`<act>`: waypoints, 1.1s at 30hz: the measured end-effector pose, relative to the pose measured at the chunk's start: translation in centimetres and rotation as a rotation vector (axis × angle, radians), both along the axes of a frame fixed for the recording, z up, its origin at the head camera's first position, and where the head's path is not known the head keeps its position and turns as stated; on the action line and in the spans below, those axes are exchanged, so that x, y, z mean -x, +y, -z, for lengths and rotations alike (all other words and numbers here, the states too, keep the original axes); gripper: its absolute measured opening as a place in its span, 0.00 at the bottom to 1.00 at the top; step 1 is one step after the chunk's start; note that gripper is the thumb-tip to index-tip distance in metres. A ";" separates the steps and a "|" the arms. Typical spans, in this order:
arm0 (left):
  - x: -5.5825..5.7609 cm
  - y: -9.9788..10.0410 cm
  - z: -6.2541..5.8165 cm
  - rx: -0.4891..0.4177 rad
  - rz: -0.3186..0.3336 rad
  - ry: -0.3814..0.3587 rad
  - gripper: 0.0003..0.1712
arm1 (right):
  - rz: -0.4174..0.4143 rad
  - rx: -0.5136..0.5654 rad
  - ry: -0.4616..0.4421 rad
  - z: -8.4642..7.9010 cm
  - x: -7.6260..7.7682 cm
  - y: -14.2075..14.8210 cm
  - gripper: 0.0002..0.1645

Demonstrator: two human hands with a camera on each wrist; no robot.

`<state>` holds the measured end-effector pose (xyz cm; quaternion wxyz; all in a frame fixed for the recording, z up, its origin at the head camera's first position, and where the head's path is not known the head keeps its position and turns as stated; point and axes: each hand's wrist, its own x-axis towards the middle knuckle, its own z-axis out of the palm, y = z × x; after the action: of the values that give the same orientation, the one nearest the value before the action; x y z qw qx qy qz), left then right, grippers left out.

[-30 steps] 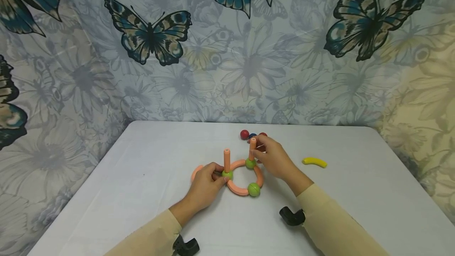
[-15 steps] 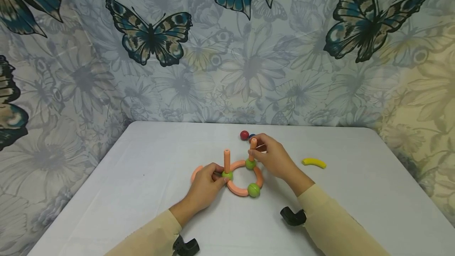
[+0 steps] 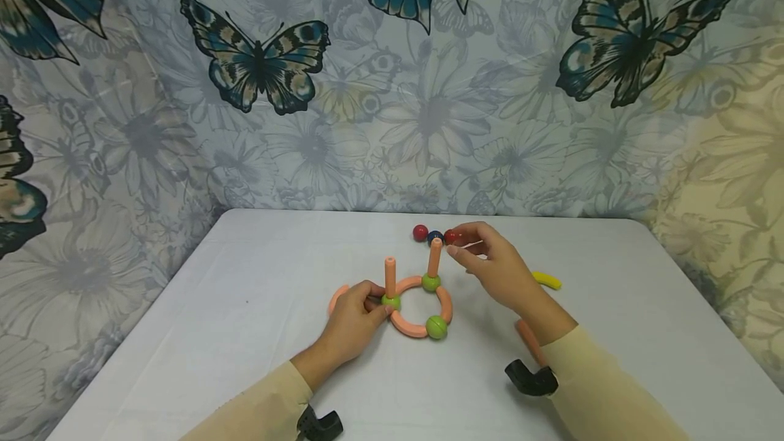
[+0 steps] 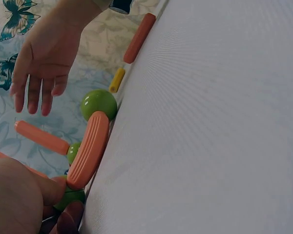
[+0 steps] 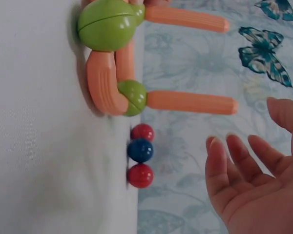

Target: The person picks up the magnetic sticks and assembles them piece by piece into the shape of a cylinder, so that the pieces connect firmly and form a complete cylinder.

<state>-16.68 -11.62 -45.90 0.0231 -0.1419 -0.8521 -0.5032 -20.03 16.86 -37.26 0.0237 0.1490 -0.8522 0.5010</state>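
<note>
A ring of orange curved pieces (image 3: 409,327) joined by green balls lies flat on the table. My left hand (image 3: 355,317) pinches the ring's left green ball (image 3: 392,303) between thumb and fingers, partly covering it. From that ball an orange stick (image 3: 390,276) stands upright. A second orange stick (image 5: 191,102) rises from the far green ball (image 3: 431,282), leaning slightly. The front green ball (image 3: 437,327) bears no stick. Just right of the second stick, my right hand (image 3: 495,267) is apart from it, fingers relaxed and holding nothing, as the right wrist view shows.
Beyond the ring sit two red balls (image 3: 420,233) and a blue ball (image 5: 140,150) in a row. A yellow curved piece (image 3: 547,280) lies to the right. Another orange stick (image 3: 529,340) lies partly under the right forearm. Behind the left hand shows an orange curved piece (image 3: 337,297).
My right hand has let go of the far orange stick and moved right, uncovering the balls behind. The stick stays standing. My left hand has kept its hold.
</note>
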 end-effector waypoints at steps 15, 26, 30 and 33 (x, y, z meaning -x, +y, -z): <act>0.1 0.0 0.2 0.009 -0.002 0.002 0.12 | -0.028 0.103 -0.070 2.4 -3.4 6.2 0.27; 0.1 0.0 0.3 0.012 -0.005 -0.003 0.12 | -0.132 0.229 -0.132 5.2 -4.9 11.1 0.28; 0.2 0.0 0.4 0.018 -0.009 0.004 0.12 | -0.146 0.206 -0.154 6.2 -4.6 11.7 0.27; 0.3 0.0 0.4 0.018 -0.007 0.004 0.12 | -0.125 0.158 -0.157 6.7 -4.5 11.9 0.26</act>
<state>-16.95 -11.64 -46.27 0.0251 -0.1400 -0.8571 -0.4951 -15.55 28.76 -43.96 -0.0627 0.1598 -0.7982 0.5774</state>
